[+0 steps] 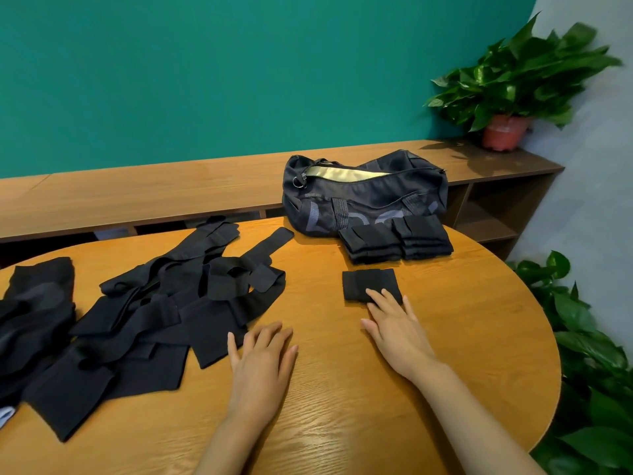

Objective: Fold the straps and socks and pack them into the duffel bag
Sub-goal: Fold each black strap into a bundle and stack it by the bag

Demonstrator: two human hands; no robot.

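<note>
A small folded black strap (366, 284) lay flat on a round wooden table (462, 337), right of centre, its longer side running left to right and a folded flap showing on its left part. The right hand (397, 329) reached in from the lower right, palm down, with its straight fingers resting on the strap's near right corner, pressing rather than gripping. The left hand (262, 361) lay palm down on the bare wood, fingers straight, slightly spread and pointing away, holding nothing, just beside the nearest end of a loose pile of unfolded black straps (154, 313) that sprawled across the table's left half. Beyond the folded strap, two stacks of folded straps (395, 240) sat side by side against a dark duffel bag (363, 193). The bag lay at the table's far edge, its length running left to right and its top zip open on a pale gold lining. Behind it ran a low wooden shelf (171, 186) against a teal wall (205, 80), with a potted plant (513, 84) at the shelf's right end.
</note>
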